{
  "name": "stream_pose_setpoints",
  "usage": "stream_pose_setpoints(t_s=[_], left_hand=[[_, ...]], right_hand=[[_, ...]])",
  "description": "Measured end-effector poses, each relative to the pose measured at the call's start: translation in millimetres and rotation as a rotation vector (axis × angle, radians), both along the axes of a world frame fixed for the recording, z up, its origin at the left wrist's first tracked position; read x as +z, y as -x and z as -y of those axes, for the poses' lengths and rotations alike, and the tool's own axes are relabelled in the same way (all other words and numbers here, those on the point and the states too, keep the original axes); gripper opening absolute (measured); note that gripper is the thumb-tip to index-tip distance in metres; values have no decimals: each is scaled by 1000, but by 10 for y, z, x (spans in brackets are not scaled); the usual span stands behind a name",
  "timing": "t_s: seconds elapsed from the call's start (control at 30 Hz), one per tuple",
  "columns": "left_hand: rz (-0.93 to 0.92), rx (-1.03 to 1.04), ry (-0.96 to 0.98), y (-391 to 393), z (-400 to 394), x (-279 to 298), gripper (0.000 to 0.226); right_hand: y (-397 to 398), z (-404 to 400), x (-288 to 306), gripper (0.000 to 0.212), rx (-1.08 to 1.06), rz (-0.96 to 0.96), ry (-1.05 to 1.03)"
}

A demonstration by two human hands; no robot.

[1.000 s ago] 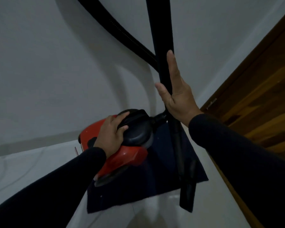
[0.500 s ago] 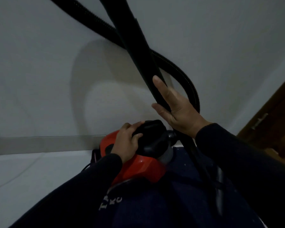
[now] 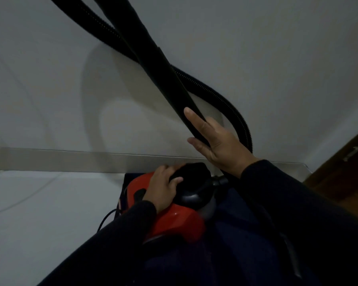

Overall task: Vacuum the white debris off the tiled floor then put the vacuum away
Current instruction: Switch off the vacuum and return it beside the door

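Mostly, a pale grey wall (image 3: 50, 69) fills the upper part of the frame, with a lighter skirting strip (image 3: 50, 159) running across the middle and the white tiled floor (image 3: 39, 213) spreading over the lower left. At the far right edge a brown wooden door (image 3: 351, 176) shows. A dark blue mat (image 3: 232, 230) lies in the lower centre, and on it sits the red vacuum (image 3: 174, 221) with its black top. From its front a ribbed black hose (image 3: 227, 102) loops up along the wall and runs off the upper left of the frame, crossing behind the smooth black wand (image 3: 153, 54), which slants from the top centre down toward the right.

My right hand (image 3: 217, 139), in a dark sleeve, rests flat against the wand with straight fingers laid along it and the thumb to the left side; nothing is curled round it. My left hand (image 3: 163, 186) sits on top of the vacuum body, fingers bent over the edge of the black dome, seemingly gripping it, though the dim light blurs the fingertips. A thin black cord (image 3: 105, 218) trails on the floor just left of the vacuum.
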State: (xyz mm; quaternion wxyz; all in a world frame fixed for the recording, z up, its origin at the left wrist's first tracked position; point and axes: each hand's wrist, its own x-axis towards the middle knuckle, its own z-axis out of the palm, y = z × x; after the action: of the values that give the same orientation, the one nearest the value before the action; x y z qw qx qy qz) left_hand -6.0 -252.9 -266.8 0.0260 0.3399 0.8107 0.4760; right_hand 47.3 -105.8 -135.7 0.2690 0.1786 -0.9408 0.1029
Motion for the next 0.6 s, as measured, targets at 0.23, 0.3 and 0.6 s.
stream_pose_setpoints(t_s=[0.23, 0.3, 0.6], left_hand=[[5, -106, -6, 61, -61, -50, 42], [2, -116, 9, 36, -44, -34, 42], [211, -95, -366, -225, -194, 613, 56]], right_hand=[[159, -45, 21, 55, -40, -69, 100], [142, -39, 9, 55, -60, -86, 91], [22, 151, -31, 60, -37, 48, 364]])
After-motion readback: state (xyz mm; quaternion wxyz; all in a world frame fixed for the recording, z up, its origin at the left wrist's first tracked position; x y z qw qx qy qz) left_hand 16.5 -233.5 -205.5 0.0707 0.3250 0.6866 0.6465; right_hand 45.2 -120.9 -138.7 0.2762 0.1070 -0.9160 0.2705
